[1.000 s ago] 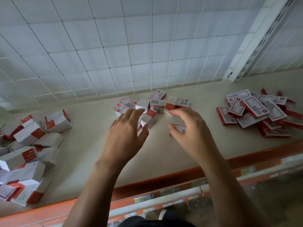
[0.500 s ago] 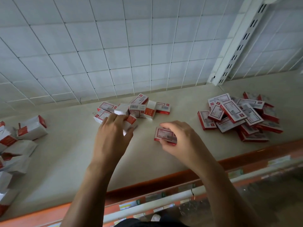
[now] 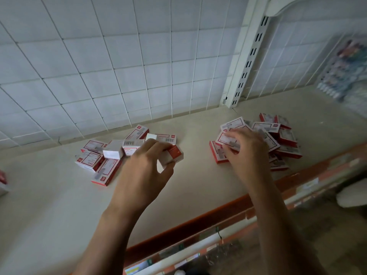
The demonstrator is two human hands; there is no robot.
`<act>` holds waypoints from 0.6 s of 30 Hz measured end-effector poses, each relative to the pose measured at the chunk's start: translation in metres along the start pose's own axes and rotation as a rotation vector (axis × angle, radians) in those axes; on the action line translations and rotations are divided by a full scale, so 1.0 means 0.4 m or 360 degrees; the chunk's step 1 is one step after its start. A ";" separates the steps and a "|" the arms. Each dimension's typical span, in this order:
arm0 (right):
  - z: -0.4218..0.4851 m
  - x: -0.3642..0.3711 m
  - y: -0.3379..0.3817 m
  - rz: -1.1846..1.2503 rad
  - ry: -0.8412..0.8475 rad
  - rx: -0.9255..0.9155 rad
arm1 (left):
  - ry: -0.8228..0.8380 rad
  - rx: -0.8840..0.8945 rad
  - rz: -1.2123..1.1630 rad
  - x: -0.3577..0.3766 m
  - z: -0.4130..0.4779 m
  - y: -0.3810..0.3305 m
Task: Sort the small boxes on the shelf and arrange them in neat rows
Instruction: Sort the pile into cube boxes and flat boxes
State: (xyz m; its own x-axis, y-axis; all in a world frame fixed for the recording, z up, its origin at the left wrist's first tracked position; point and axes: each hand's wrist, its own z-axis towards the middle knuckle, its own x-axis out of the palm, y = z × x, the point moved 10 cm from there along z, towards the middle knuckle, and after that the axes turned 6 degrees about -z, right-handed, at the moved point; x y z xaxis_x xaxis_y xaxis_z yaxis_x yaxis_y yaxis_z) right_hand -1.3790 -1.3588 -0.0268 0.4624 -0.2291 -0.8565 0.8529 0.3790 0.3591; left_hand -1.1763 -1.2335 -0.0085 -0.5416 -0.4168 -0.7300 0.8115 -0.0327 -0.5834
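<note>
Down in front of the white post point(image 3: 246, 62), on the shelf point(image 3: 59, 205), lies a heap of flat red and white boxes point(image 3: 287, 136). The right hand point(image 3: 246, 153) rests on that heap with bent fingers point(image 3: 232, 136); I cannot tell if its grip holds one. Left of the post lies a smaller bunch of boxes point(image 3: 113, 151). The left hand point(image 3: 143, 167) is on the bunch's side nearest the post. Its grip pinches one small box point(image 3: 174, 153), which pokes out between fingers and thumb.
</note>
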 end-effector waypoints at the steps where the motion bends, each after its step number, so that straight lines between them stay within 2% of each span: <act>1: 0.002 0.005 -0.010 -0.0029 0.0017 0.0015 | 0.0005 0.0003 0.0009 0.004 0.002 -0.004; 5: -0.001 0.003 0.018 -0.0061 -0.0006 -0.0054 | -0.0011 0.0050 -0.0006 -0.004 0.007 -0.006; 8: -0.015 -0.012 0.066 0.0078 -0.0075 -0.0087 | -0.0058 0.0064 -0.0049 -0.037 -0.006 0.003; 14: -0.068 -0.010 0.316 0.0628 -0.0151 -0.0505 | -0.0209 -0.0049 0.0048 -0.176 -0.096 0.093; 18: -0.124 0.033 0.491 0.0859 -0.0063 -0.0692 | -0.0299 -0.0147 0.0084 -0.287 -0.185 0.173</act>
State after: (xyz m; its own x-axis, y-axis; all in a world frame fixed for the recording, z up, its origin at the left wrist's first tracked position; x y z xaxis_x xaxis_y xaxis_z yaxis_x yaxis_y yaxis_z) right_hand -1.2176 -1.2428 0.0142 0.8102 0.0628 -0.5828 0.3306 0.7721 0.5427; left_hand -1.0742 -1.1205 0.0087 -0.4414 -0.5780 -0.6863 0.8095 0.0736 -0.5825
